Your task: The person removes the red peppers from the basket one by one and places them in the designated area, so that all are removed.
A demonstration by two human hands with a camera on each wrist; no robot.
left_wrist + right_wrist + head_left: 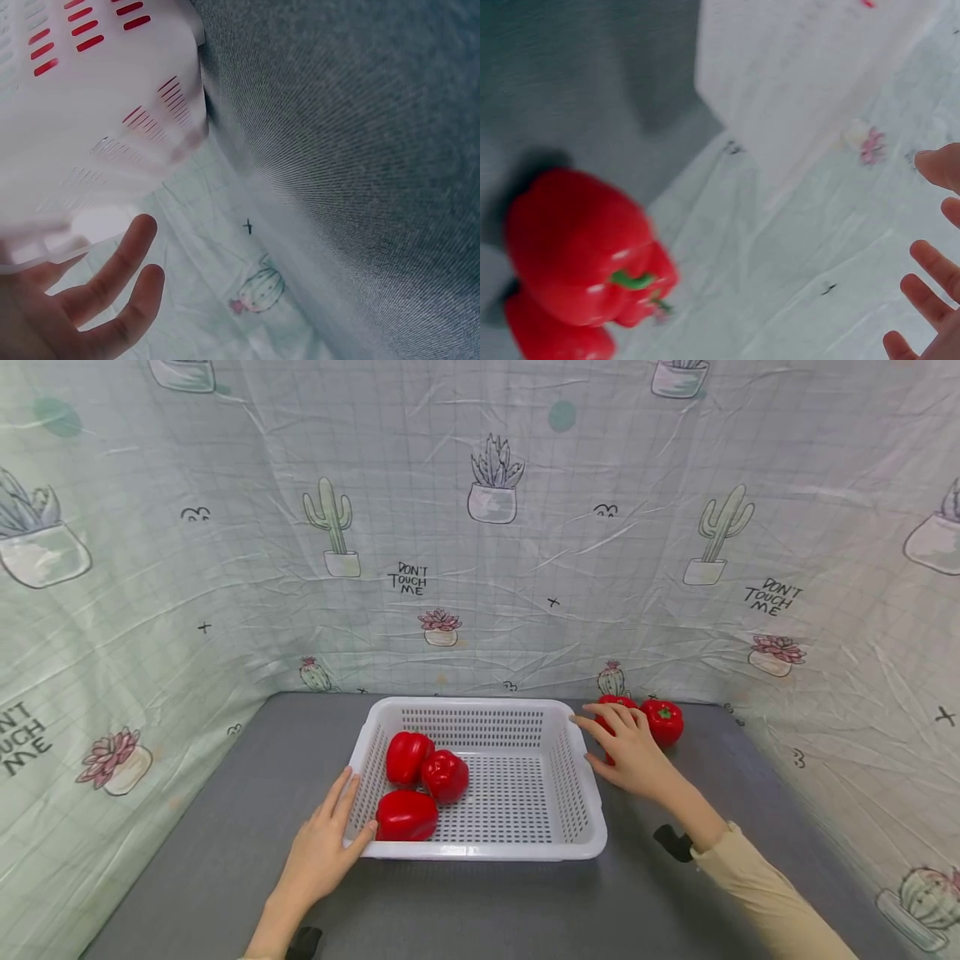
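A white perforated plastic basket (495, 850) stands on the dark grey table, with three red bell peppers in its left half, one of them a bell pepper (445, 776) near the middle. My left hand (318, 852) rests at the basket's front left corner, fingers along the outer side and thumb at the rim. To the basket's right, my right hand (628, 747) hovers with spread fingers, fingertips close to the right rim. Beneath and behind it are more red peppers, partly hidden in the head view; a bell pepper (577, 244) with a green stem shows in the right wrist view.
A pale curtain (495, 568) printed with cacti hangs round the back and both sides of the grey table (480, 910). Another red bell pepper (663, 722) sits at the back right, near the curtain.
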